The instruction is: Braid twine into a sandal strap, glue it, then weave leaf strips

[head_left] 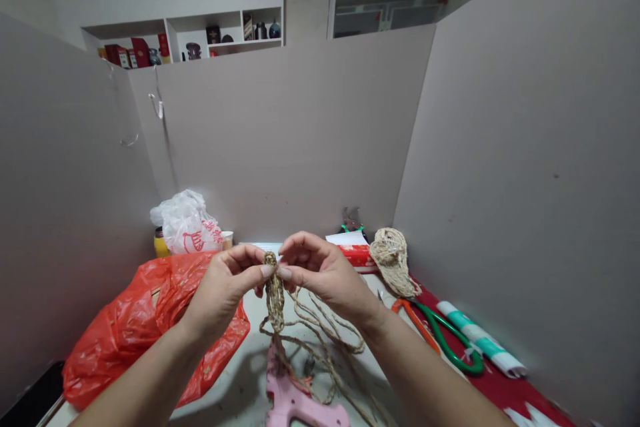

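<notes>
Between my two hands, above the table, hangs a narrow coiled piece of braided straw cord (275,297). My left hand (235,277) pinches its upper left side between thumb and fingers. From the right, my right hand (317,273) presses thumb and fingertips on the same piece, the two thumbs almost meeting. Loose lengths of straw cord (325,333) trail down to the table below. Under the piece lies a pink glue gun (295,397), partly covered by the cord. The fingertips behind the piece are hidden.
A red plastic bag (125,320) bulges at the left, with a white plastic bag (187,220) behind it. To the right lie a bundle of straw cord (393,260), green-handled scissors (447,340), an orange handle (417,323) and a green-white roll (483,339). Grey partitions (280,140) enclose the table.
</notes>
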`<action>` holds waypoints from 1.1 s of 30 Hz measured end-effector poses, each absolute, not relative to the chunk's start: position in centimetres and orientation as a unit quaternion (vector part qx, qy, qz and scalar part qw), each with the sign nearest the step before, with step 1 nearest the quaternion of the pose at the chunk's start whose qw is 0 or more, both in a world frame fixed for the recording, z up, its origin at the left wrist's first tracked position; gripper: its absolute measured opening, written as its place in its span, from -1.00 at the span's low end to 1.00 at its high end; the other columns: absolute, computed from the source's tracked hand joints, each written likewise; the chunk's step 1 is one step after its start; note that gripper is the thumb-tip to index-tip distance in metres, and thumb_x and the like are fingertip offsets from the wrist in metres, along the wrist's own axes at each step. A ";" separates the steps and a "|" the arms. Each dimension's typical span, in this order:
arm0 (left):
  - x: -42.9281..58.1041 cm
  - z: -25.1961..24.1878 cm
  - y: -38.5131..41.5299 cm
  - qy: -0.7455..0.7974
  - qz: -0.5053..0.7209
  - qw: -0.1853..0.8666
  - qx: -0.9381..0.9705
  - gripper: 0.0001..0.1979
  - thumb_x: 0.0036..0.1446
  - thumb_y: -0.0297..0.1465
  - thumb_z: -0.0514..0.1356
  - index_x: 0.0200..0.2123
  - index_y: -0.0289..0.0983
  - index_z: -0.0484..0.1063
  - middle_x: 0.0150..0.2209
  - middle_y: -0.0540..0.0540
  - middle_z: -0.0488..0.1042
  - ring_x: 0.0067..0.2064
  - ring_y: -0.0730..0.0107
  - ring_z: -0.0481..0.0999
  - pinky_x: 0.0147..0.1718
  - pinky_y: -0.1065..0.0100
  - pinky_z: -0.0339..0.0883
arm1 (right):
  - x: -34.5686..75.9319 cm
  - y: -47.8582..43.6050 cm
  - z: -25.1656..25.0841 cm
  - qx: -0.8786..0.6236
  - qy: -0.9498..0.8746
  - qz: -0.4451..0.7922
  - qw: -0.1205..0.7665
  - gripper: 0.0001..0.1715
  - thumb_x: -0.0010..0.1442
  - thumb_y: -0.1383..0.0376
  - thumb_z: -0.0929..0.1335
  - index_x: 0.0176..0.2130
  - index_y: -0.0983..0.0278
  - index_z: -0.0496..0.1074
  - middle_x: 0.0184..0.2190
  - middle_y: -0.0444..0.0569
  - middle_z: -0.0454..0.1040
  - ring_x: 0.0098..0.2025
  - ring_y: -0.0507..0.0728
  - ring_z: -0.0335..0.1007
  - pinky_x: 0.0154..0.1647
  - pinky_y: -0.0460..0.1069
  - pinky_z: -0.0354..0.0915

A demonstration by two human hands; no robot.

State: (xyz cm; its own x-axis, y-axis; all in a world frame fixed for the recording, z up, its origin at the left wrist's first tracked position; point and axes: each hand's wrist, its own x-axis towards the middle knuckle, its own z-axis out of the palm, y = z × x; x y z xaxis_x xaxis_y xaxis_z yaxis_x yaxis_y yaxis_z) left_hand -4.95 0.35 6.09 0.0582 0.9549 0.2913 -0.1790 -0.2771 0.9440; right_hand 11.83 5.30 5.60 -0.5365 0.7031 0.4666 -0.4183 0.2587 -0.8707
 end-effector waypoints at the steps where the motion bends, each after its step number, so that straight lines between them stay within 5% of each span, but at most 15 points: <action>1: -5.0 6.1 0.4 0.357 0.587 0.482 0.544 -0.89 -0.05 -0.44 0.35 -0.42 -0.29 0.48 -0.50 0.04 0.43 -0.48 0.57 0.31 -0.46 0.48 0.19 | 11.8 5.3 5.6 -0.112 -0.643 0.596 0.468 -0.75 -0.02 0.29 0.51 -0.32 0.28 0.44 -0.52 -0.17 0.44 -0.52 -0.05 0.32 -0.50 -0.13 0.26; 11: -5.2 6.0 0.8 0.348 0.583 0.489 0.547 -0.86 -0.04 -0.45 0.34 -0.36 -0.28 0.47 -0.50 0.04 0.40 -0.48 0.56 0.31 -0.46 0.47 0.20 | 11.6 5.2 5.6 -0.117 -0.665 0.584 0.450 -0.76 0.02 0.23 0.48 -0.35 0.29 0.42 -0.49 -0.16 0.40 -0.50 -0.04 0.28 -0.45 -0.09 0.26; 19: -5.8 5.3 2.4 0.373 0.595 0.488 0.518 -0.90 -0.05 -0.45 0.32 -0.41 -0.32 0.47 -0.45 0.00 0.43 -0.46 0.55 0.36 -0.43 0.47 0.25 | 10.3 5.6 4.2 -0.129 -0.650 0.635 0.398 -0.62 0.07 0.17 0.43 -0.22 0.21 0.20 -0.47 -0.21 0.37 -0.42 0.01 0.34 -0.37 -0.05 0.23; 26: -7.5 5.2 4.5 0.363 0.655 0.489 0.448 -0.84 -0.10 -0.47 0.33 -0.39 -0.32 0.42 -0.42 -0.04 0.51 -0.42 0.52 0.45 -0.45 0.52 0.31 | 10.1 7.2 2.2 -0.175 -0.673 0.655 0.295 -0.46 -0.04 0.37 0.44 -0.08 0.21 0.19 -0.51 -0.24 0.40 -0.50 -0.02 0.35 -0.38 -0.06 0.23; 30: -8.6 5.4 5.2 0.370 0.706 0.462 0.389 -0.79 -0.19 -0.50 0.34 -0.40 -0.33 0.42 -0.44 -0.01 0.51 -0.50 0.59 0.42 -0.51 0.55 0.30 | 12.2 9.6 2.7 -0.227 -0.756 0.560 0.253 -0.49 0.02 0.41 0.38 -0.02 0.25 0.25 -0.50 -0.20 0.41 -0.47 0.00 0.34 -0.35 -0.05 0.26; 33: -9.2 4.7 6.1 0.383 0.736 0.433 0.352 -0.77 -0.25 -0.51 0.34 -0.43 -0.32 0.41 -0.51 0.07 0.46 -0.55 0.63 0.37 -0.57 0.58 0.27 | 14.0 10.5 3.5 -0.342 -0.831 0.310 0.310 -0.63 0.11 0.44 0.32 -0.05 0.26 0.30 -0.35 -0.05 0.47 -0.30 0.09 0.39 -0.20 0.03 0.29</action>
